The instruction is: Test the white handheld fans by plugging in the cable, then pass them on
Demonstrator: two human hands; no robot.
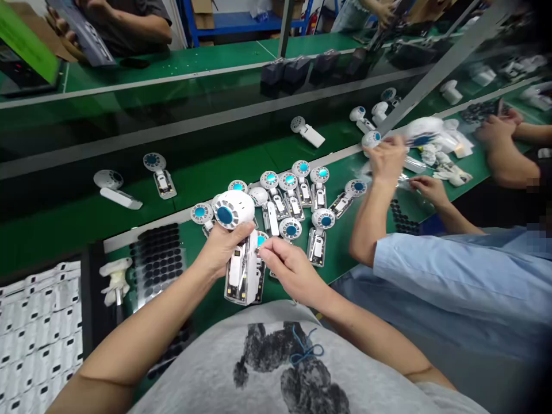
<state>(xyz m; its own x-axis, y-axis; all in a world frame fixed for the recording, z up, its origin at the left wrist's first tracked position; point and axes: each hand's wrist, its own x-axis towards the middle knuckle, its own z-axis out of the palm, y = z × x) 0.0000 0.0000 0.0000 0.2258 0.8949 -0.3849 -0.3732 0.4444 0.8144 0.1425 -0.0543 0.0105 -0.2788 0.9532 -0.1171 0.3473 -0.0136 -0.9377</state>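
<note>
My left hand (218, 247) grips a white handheld fan (245, 270) just below its round head, which has a blue disc in its centre. The lower part of the fan shows a small white block and circuit parts through a clear or uncovered side. My right hand (291, 267) is closed in a pinch at the fan's right side; whatever its fingertips hold is too small to make out. Beyond both hands lie several similar fans (290, 229) in a loose cluster, many with shiny blue discs and exposed handles.
At left are a sheet of black round pads (157, 259), a white-wrapped tool (115, 279) and a tray of white parts (41, 328). More fans (313, 135) lie on the green strip behind. To the right, a co-worker's hands (388, 158) handle another fan; other people sit around.
</note>
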